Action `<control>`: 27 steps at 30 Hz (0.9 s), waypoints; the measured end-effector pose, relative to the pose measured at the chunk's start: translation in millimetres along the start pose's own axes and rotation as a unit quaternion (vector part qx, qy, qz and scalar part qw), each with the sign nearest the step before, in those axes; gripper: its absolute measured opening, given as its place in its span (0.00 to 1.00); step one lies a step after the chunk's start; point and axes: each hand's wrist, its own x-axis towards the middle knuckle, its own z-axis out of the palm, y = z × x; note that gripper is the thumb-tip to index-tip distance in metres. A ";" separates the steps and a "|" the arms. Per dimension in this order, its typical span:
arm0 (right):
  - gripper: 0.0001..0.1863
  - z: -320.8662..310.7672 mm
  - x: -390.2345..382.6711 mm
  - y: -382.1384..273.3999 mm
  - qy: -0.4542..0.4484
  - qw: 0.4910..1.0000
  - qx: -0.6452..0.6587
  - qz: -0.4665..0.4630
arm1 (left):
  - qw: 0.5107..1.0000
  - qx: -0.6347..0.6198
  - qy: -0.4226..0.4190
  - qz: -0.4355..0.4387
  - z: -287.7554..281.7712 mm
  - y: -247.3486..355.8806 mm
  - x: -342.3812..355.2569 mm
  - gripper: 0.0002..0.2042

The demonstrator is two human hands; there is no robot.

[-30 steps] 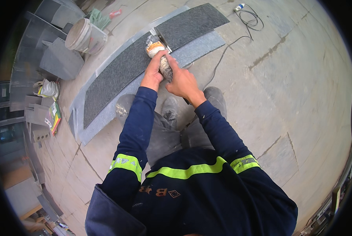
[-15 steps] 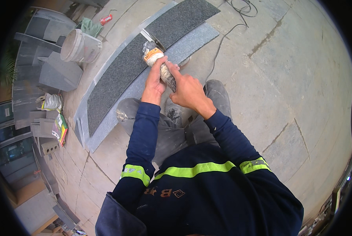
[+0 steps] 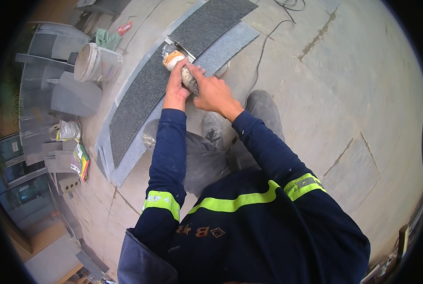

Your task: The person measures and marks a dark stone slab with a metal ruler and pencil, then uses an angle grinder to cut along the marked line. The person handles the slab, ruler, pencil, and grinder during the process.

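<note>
Both my hands are closed around a dusty angle grinder (image 3: 174, 60) with a grey head and an orange-and-white body. My left hand (image 3: 176, 90) wraps its body from the left side. Farther back, my right hand (image 3: 215, 93) grips the handle, partly hiding it. A thin disc (image 3: 184, 50), seen nearly edge-on, is at the grinder's front over a curved dark grey stone slab (image 3: 143, 102). Whether it touches the stone, I cannot tell. Beneath the dark slab lies a lighter grey slab (image 3: 232, 47), sticking out along its near side.
My knees (image 3: 263, 106) are bent close to the slabs. A dusty white bucket (image 3: 98, 62) stands at left, near stacked stone pieces (image 3: 76, 94) and a colourful bag (image 3: 80, 161). A black cable (image 3: 262, 54) crosses the concrete floor (image 3: 344, 109) at right.
The grinder and both hands have shifted slightly left and away from me. My head view has also moved a little. Both hands keep their grip.
</note>
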 end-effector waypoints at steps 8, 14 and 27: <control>0.61 -6.9 -32.9 8.6 0.011 1.000 0.012 -0.002 | 1.000 -0.010 -0.019 -0.017 5.9 -18.0 -25.5 0.22; 0.60 -16.7 -58.9 10.0 0.004 1.000 0.008 0.010 | 0.999 0.013 -0.037 0.017 18.8 -36.7 -45.8 0.23; 0.62 -16.5 -59.4 11.7 0.007 1.000 -0.003 0.009 | 0.999 -0.008 -0.030 0.018 13.4 -42.0 -38.2 0.22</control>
